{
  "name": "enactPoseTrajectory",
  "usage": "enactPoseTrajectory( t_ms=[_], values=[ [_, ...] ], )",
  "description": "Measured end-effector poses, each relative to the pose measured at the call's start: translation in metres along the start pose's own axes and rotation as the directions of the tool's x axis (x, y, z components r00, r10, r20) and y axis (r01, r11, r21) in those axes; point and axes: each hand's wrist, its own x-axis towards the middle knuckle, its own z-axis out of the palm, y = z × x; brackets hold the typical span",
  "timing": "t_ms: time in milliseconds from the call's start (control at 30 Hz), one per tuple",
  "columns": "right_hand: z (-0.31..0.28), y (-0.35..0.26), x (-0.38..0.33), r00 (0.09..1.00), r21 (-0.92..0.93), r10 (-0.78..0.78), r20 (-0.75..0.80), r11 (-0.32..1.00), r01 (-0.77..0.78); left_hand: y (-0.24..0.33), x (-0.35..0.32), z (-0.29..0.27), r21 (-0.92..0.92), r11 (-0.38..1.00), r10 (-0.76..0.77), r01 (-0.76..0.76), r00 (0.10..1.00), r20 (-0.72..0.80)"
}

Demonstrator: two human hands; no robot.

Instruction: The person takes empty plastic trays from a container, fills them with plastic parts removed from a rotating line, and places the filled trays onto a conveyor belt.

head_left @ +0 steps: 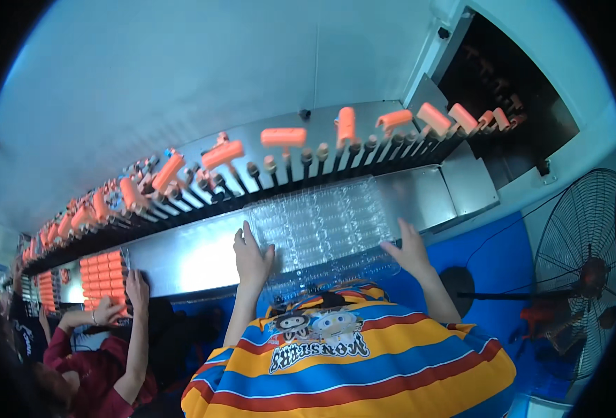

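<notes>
A clear plastic tray (322,226) with rows of moulded pockets lies on the metal ledge in front of me, its near side jutting over the ledge's edge. No orange parts show in its pockets. At its left edge is my left hand (253,259), fingers stretched and thumb apart. My right hand (412,252) is by the tray's right edge, open, its thumb toward the tray. Whether either hand touches the plastic I cannot tell. Beyond the tray, orange cylinder-shaped parts, one of them a crosswise piece (283,137), sit on a row of dark upright spindles.
The metal ledge (182,254) runs left to a co-worker (105,362), whose hands are at a tray of orange parts (103,275). Another person sits farther left. The spindle row leads right into a dark opening (510,90). A black fan (590,268) stands at right.
</notes>
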Motion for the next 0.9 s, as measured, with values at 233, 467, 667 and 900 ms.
enactPoseTrajectory(
  t_ms=[233, 467, 667, 900],
  values=[
    [-0.1, 0.003, 0.111, 0.923, 0.132, -0.159, -0.35, 0.967, 0.216, 0.156, 0.069, -0.026, -0.341, 0.749, 0.541, -0.568, 0.822, -0.178],
    [-0.159, 0.041, 0.206, 0.822, -0.072, -0.315, -0.474, 0.944, 0.321, 0.261, 0.153, 0.007, -0.178, 0.619, 0.75, -0.765, 0.643, -0.152],
    [-0.194, 0.008, 0.246, 0.886, 0.074, -0.079, 0.457, 0.996, 0.051, 0.306, 0.231, 0.013, 0.001, 0.9, 0.342, -0.437, 0.707, 0.619],
    [-0.176, 0.013, 0.27, 0.749, 0.116, -0.4, 0.528, 0.908, 0.403, 0.284, 0.216, -0.009, 0.052, 0.882, 0.36, -0.469, 0.74, 0.568]
  ],
)
